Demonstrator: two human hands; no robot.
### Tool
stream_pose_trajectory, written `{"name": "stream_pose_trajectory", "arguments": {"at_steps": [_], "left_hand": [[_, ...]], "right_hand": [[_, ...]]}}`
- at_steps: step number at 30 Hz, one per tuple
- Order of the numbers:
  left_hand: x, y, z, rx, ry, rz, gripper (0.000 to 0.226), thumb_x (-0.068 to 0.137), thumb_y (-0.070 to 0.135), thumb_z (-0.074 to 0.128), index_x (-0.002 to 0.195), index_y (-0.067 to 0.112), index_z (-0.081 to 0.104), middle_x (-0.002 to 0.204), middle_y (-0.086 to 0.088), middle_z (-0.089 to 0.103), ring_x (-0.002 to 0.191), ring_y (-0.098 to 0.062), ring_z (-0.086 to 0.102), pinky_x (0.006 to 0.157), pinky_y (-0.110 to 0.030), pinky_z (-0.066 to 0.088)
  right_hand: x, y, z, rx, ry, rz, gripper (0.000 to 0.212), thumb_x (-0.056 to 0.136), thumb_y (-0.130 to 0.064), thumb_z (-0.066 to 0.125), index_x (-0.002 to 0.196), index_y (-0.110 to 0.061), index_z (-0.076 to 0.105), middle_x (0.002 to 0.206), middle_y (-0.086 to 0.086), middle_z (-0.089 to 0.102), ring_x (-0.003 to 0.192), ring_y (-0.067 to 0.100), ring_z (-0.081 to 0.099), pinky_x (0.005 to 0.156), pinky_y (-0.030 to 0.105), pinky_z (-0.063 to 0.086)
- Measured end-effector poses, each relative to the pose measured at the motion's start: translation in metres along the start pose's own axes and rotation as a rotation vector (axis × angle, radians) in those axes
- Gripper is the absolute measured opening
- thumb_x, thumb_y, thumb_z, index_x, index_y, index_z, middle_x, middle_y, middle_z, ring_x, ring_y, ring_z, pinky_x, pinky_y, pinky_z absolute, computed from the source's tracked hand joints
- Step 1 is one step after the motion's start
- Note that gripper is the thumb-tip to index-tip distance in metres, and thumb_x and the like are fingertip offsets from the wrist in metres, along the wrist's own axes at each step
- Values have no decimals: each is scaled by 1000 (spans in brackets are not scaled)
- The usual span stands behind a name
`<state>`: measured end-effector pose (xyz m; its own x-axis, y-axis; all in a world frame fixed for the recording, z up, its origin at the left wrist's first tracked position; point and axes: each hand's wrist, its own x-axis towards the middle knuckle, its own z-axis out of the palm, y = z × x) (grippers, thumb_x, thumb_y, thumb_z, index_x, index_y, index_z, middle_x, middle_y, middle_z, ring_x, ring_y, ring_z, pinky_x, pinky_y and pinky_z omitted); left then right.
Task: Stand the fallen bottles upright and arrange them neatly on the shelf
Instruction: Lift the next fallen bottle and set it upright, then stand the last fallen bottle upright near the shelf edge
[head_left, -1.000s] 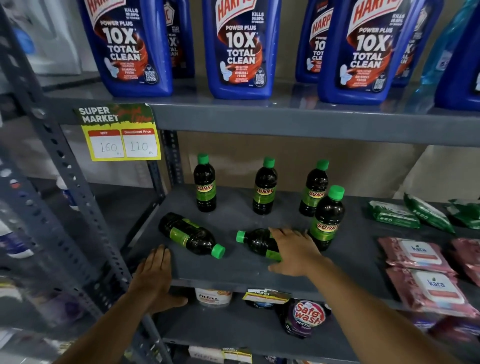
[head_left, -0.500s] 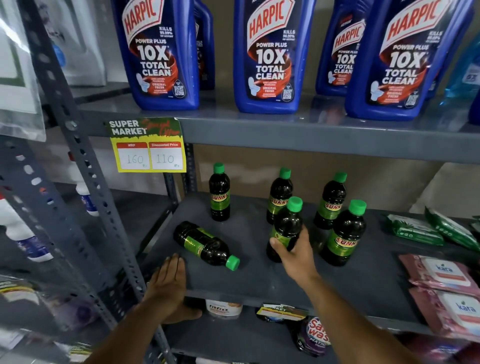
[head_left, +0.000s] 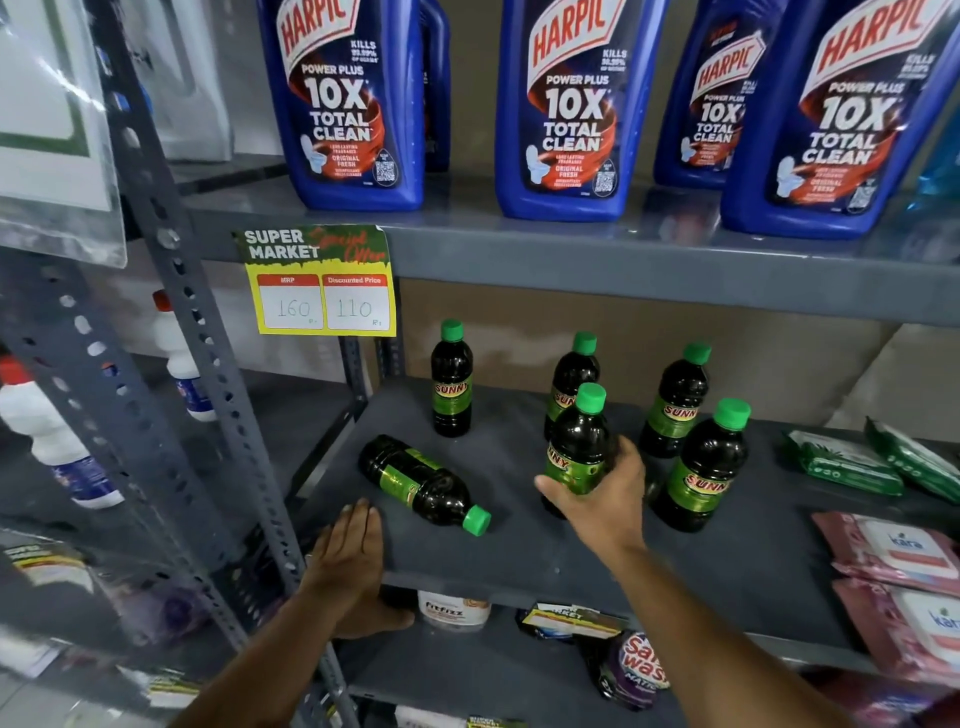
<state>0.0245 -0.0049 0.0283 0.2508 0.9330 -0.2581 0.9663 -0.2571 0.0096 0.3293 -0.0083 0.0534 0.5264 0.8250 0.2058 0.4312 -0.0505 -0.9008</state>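
On the grey middle shelf (head_left: 519, 566) stand several dark bottles with green caps and "Sunny" labels. My right hand (head_left: 602, 499) grips one of them (head_left: 579, 441) upright, near the shelf's middle front. Behind it stand three upright bottles: one at the back left (head_left: 452, 379), one directly behind (head_left: 571, 374), one at the back right (head_left: 675, 400). Another upright bottle (head_left: 706, 467) stands to the right of my hand. One bottle (head_left: 421, 483) lies on its side at the front left, cap pointing right and toward me. My left hand (head_left: 348, 561) rests flat on the shelf's front edge, fingers apart, just below that fallen bottle.
Large blue Harpic bottles (head_left: 561, 109) fill the upper shelf, with a yellow price tag (head_left: 322, 286) hanging from its edge. Green packets (head_left: 841, 462) and pink wipe packs (head_left: 893, 556) lie at the right. A perforated steel upright (head_left: 197, 364) stands at the left. Packets sit on the lower shelf.
My right hand took the bottle that lay on its side at the shelf's middle front and stood it upright. My left hand stayed on the shelf edge. The camera moved closer.
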Motion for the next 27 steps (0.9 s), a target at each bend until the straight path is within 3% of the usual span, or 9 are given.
{"name": "stream_pose_trajectory", "arguments": {"at_steps": [3, 7, 11, 14, 16, 18, 20, 24, 27], "left_hand": [[-1, 0, 0, 4, 3, 2, 136, 60, 76, 55, 144, 4, -22, 156, -15, -24, 144, -32, -19, 119, -47, -2], [0, -1, 0, -7, 8, 8, 135, 60, 76, 55, 145, 5, -22, 156, -15, -25, 144, -31, -20, 119, -46, -4], [0, -2, 2, -13, 32, 15, 135, 59, 76, 55, 145, 5, -21, 157, -15, -24, 144, -31, -19, 119, -46, -3], [-1, -3, 2, 4, 29, 36, 135, 61, 75, 57, 145, 4, -20, 157, -16, -23, 144, -32, -18, 118, -46, -2], [2, -6, 1, 4, 14, 34, 134, 64, 74, 60, 145, 3, -20, 157, -16, -22, 145, -32, -17, 118, -46, -1], [5, -10, 1, 0, 38, 6, 132, 67, 73, 60, 145, 1, -20, 158, -16, -18, 145, -32, -14, 119, -46, 1], [6, -11, 0, -12, 69, -26, 129, 71, 73, 57, 145, 0, -19, 158, -18, -17, 145, -34, -13, 119, -47, 2], [8, -12, 1, -63, 61, -25, 125, 72, 72, 54, 145, 0, -18, 158, -17, -17, 145, -35, -15, 118, -47, 0], [7, -14, 3, -83, 58, -15, 127, 71, 71, 57, 145, 1, -19, 158, -16, -18, 145, -35, -16, 118, -47, -2]], "right_hand": [[-2, -6, -1, 10, -69, 69, 105, 62, -27, 85, 144, -18, 22, 128, 0, 55, 108, 15, 56, 91, 32, 45], [-1, -7, 1, -69, -11, 20, 117, 44, -53, 88, 138, -20, 28, 132, 3, 52, 120, 20, 53, 98, 42, 48], [-2, -9, 2, 6, -83, 56, 106, 59, -25, 86, 143, -17, 22, 128, 6, 56, 119, 26, 57, 90, 35, 47], [-15, -10, 7, -202, 108, -106, 113, 55, -55, 81, 142, -8, 25, 136, 15, 45, 128, 33, 42, 103, 49, 38], [-31, -10, 14, -300, 201, -356, 95, 61, -65, 69, 132, -9, 40, 128, 15, 43, 119, 32, 40, 97, 46, 32], [-47, -13, 23, -347, 121, -632, 70, 66, -60, 67, 120, -19, 50, 117, 6, 42, 106, 27, 44, 86, 35, 30], [-57, -12, 36, -450, -45, -770, 61, 67, -54, 69, 118, -25, 52, 113, 3, 43, 100, 26, 50, 81, 35, 36], [-58, -15, 56, -444, -546, -460, 64, 78, -39, 72, 136, -29, 47, 130, 4, 50, 114, 24, 55, 93, 33, 46], [-50, -24, 57, -389, -490, -536, 44, 77, -25, 73, 121, -23, 65, 112, 5, 68, 96, 20, 66, 85, 28, 51]]}}
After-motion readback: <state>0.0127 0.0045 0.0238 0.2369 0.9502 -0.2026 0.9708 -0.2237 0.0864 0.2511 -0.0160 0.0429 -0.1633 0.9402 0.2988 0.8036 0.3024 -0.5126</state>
